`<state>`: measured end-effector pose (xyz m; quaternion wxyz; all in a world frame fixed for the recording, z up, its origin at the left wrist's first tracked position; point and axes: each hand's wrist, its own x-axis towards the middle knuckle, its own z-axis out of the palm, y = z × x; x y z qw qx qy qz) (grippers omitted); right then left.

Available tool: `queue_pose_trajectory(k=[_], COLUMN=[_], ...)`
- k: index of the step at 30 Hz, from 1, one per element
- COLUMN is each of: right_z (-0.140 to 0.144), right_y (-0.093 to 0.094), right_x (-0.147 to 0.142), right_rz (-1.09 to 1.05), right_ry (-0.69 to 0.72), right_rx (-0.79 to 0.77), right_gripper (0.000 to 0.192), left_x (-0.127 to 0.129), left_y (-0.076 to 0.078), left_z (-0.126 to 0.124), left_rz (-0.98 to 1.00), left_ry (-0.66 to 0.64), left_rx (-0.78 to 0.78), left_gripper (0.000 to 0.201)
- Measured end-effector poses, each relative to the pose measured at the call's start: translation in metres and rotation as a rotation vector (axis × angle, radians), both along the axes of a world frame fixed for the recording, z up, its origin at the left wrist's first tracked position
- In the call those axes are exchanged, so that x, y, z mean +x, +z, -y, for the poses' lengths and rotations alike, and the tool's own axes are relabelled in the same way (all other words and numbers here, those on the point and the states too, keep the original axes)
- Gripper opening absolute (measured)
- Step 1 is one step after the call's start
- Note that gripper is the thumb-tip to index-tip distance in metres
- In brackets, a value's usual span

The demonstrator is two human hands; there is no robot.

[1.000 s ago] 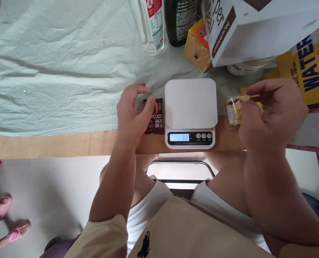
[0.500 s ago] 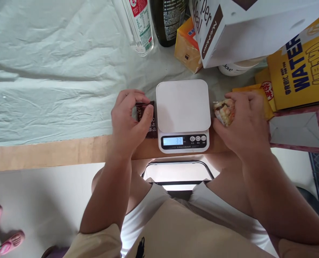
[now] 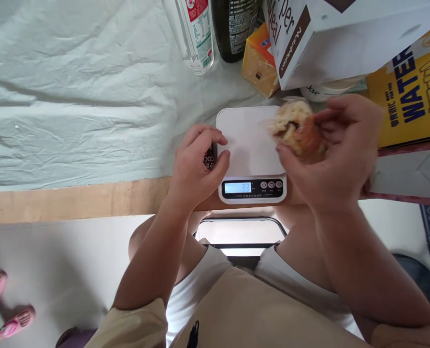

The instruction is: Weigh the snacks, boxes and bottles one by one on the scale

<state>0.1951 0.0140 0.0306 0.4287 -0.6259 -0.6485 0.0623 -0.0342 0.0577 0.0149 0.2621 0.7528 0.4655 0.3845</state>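
Observation:
A white kitchen scale (image 3: 249,140) sits at the table's near edge, its display lit. My right hand (image 3: 340,150) holds a clear-wrapped bread bun (image 3: 296,128) above the scale's right side. My left hand (image 3: 196,164) is closed on a dark brown cocoa sachet (image 3: 209,158) just left of the scale, fingers over most of it.
Behind the scale stand a clear bottle (image 3: 196,34), a dark bottle (image 3: 235,26), an orange box (image 3: 260,63), a white carton (image 3: 331,38) and a yellow box (image 3: 414,92). A pale cloth (image 3: 73,92) covers the table. Someone's feet in pink sandals (image 3: 5,309) are at lower left.
My right hand picked up the wrapped bun from the table right of the scale and lifted it over the platform. My left hand closed on the cocoa sachet and moved it closer to the scale.

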Motion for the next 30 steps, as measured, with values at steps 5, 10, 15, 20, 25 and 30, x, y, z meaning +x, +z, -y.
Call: queue_pose_trajectory(k=[5, 10, 15, 20, 25, 30], right_z=[-0.013, -0.023, -0.020, -0.019, -0.019, -0.017], right_y=[-0.007, -0.016, -0.029, -0.041, -0.041, -0.040], right_x=[-0.023, -0.003, 0.019, 0.024, 0.022, 0.016], right_rz=[0.062, 0.154, -0.170, -0.262, -0.300, -0.275], right_ry=[0.227, 0.377, 0.294, 0.210, 0.220, 0.227], right_rx=[0.064, 0.040, 0.137, 0.162, 0.133, 0.079], right_gripper=[0.048, 0.058, 0.039, 0.037, 0.035, 0.032], left_x=[-0.002, -0.009, -0.016, -0.017, -0.014, -0.012], left_y=[-0.008, -0.009, -0.006, -0.004, -0.001, -0.002], left_z=[-0.002, -0.003, -0.003, -0.004, -0.005, -0.009], left_rz=[0.032, 0.022, 0.066, 0.110, 0.050, -0.009], left_ry=[0.001, -0.014, 0.010, 0.004, -0.008, -0.156], left_rx=[0.087, 0.134, 0.099, 0.098, 0.081, 0.008], left_gripper=[0.020, 0.033, 0.037, 0.024, 0.030, 0.049])
